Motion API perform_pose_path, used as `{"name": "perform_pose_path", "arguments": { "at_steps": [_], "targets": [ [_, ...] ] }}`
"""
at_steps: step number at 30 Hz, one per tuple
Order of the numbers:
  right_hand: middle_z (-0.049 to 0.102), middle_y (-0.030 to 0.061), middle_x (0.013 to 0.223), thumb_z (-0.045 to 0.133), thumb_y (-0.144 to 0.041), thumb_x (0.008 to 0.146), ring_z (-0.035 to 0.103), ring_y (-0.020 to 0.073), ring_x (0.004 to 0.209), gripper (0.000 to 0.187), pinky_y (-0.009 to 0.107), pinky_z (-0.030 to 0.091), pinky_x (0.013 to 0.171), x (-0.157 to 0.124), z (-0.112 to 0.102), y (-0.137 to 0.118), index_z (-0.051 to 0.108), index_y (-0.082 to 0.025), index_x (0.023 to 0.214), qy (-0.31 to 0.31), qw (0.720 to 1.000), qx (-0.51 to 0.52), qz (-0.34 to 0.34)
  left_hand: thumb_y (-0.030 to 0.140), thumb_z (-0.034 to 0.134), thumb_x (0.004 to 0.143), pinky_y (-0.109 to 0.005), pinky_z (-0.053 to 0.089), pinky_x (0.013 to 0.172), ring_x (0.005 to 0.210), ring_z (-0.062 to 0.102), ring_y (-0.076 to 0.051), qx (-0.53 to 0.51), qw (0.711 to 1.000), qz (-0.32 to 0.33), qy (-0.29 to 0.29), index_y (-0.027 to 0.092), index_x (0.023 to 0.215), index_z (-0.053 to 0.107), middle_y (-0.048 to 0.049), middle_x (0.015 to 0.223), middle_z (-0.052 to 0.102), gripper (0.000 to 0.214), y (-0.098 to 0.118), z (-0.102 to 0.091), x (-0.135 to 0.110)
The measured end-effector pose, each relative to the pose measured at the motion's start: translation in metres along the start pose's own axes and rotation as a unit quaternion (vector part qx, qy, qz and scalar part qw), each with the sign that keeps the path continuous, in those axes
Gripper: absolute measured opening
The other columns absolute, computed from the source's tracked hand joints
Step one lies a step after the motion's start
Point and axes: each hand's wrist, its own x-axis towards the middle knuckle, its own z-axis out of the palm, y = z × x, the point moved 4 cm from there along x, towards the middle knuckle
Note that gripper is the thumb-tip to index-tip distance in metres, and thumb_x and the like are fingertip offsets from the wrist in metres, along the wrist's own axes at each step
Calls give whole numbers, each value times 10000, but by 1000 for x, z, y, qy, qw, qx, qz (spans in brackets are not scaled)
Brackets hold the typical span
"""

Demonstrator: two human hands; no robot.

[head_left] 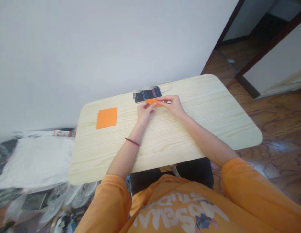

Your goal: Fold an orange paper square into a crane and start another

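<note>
A small folded piece of orange paper [152,102] lies at the far side of the pale wooden table [179,142]. My left hand [145,113] and my right hand [171,105] both pinch it at its two ends, fingertips nearly meeting over it. The paper's folds are partly hidden by my fingers. Just beyond the paper, a black smartphone [148,94] lies flat on the table, close to my fingertips. To the left, apart from both hands, lies a square orange paper sheet or small stack [106,118].
A white cable [169,85] runs from the phone along the wall-side table edge. The table has rounded corners and stands against a white wall. Plastic bags and packaging [36,161] lie on the floor to the left; a wooden floor [274,113] spreads right.
</note>
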Motion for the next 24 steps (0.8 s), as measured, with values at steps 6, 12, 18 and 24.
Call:
{"name": "perform_pose_path", "arguments": {
  "at_steps": [6, 12, 18, 24],
  "targets": [
    [712, 38, 751, 708, -429, 702, 474, 113, 583, 264, 276, 383, 608, -1, 0, -1, 766, -186, 788, 8, 1000, -14, -25, 346, 825, 532, -203, 456, 523, 694, 626, -128, -7, 1000, 2, 30, 179, 783, 712, -27, 791, 713, 322, 1, -1, 0],
    [623, 19, 695, 656, -322, 781, 465, 118, 604, 169, 272, 372, 601, -3, -2, -6, 755, -191, 822, 24, 993, -76, -90, 347, 817, 545, -207, 452, 538, 716, 630, -133, -11, 999, 13, 36, 171, 761, 710, -39, 814, 718, 299, 4, 0, -2],
    [585, 28, 790, 688, -270, 753, 519, 147, 736, 95, 293, 430, 691, -3, -9, -14, 757, -217, 792, 80, 982, -128, -112, 400, 799, 579, -187, 384, 452, 592, 577, -95, -6, 998, 29, 57, 174, 730, 703, -24, 738, 695, 288, 6, -1, 0],
    [614, -1, 637, 657, -326, 765, 535, 115, 577, 181, 270, 449, 605, -5, -2, -1, 749, -189, 841, 50, 999, -7, -12, 418, 806, 575, -250, 529, 590, 576, 626, -107, 0, 998, 38, 58, 170, 768, 708, -28, 738, 703, 329, 9, -1, -4]
  ]
}}
